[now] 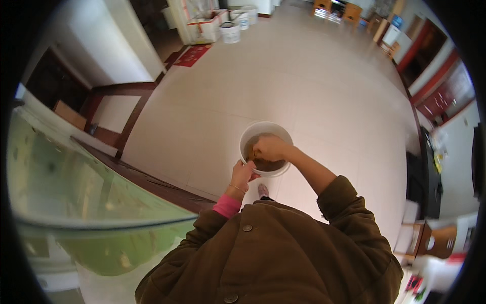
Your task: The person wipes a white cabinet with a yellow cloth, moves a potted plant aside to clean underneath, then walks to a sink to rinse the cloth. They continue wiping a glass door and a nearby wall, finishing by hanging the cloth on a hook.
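Observation:
A white plastic bucket (pixel 267 126) is held up in front of my body. Brownish contents, apparently murky liquid, lie inside it (pixel 271 165). My left hand (pixel 243 173) grips the bucket's near left rim, thumb over the edge and fingers below. My right hand (pixel 270 147) reaches down into the bucket from the right, its fingers curled. Something yellowish-brown shows beside those fingers, too blurred to name, and whether they hold it is unclear.
A glass fish tank (pixel 102 182) with greenish water stands close on my left. White buckets (pixel 230 33) and a taped box (pixel 207 28) stand far ahead, near a red doormat (pixel 193 55). A dark low cabinet (pixel 431 171) and a wooden chair (pixel 436 241) are on the right.

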{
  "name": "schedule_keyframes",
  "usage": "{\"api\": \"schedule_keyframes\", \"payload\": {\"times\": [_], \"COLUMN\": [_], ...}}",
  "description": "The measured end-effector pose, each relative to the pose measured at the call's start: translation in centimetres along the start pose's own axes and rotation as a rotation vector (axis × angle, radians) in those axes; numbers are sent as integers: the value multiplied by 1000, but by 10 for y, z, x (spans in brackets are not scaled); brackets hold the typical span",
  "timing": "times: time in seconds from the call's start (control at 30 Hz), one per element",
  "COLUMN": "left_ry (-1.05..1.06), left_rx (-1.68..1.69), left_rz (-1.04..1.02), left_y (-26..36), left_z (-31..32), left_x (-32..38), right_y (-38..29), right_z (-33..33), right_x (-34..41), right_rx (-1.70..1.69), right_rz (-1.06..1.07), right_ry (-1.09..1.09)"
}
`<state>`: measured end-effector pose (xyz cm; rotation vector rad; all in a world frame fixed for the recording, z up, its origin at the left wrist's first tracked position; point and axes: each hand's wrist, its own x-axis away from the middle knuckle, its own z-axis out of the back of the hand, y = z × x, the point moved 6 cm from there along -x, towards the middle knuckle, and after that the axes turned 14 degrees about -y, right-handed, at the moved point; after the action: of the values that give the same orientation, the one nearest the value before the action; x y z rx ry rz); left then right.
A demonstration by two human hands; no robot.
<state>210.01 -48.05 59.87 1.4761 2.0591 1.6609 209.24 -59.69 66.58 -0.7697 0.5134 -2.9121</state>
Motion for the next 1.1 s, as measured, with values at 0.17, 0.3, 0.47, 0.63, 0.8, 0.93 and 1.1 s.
{"api": "schedule_keyframes", "payload": {"times": [0.17,0.3,0.47,0.63,0.8,0.93,1.1], "left_ry": [125,212,259,212,208,252,262], "left_rx": [15,11,53,79,19,4,73], "left_rz": [-29,-58,-61,-46,-87,-67,-135], "left_y": [55,107,168,246,346,420,488], "left_z": [23,55,112,174,220,264,322], "left_x": [-68,-116,-201,-297,-385,-452,-541], "right_y": [57,70,98,134,154,159,175], "right_z": [-9,26,140,293,424,519,586], "right_x": [-133,-219,-296,-352,-401,-459,-570], "right_rx": [151,227,-3,-605,-1079,-1050,-1029], "right_rz": [45,43,194,252,258,327,559], "right_ry": [-361,-432,-164,-18,62,175,119]}}
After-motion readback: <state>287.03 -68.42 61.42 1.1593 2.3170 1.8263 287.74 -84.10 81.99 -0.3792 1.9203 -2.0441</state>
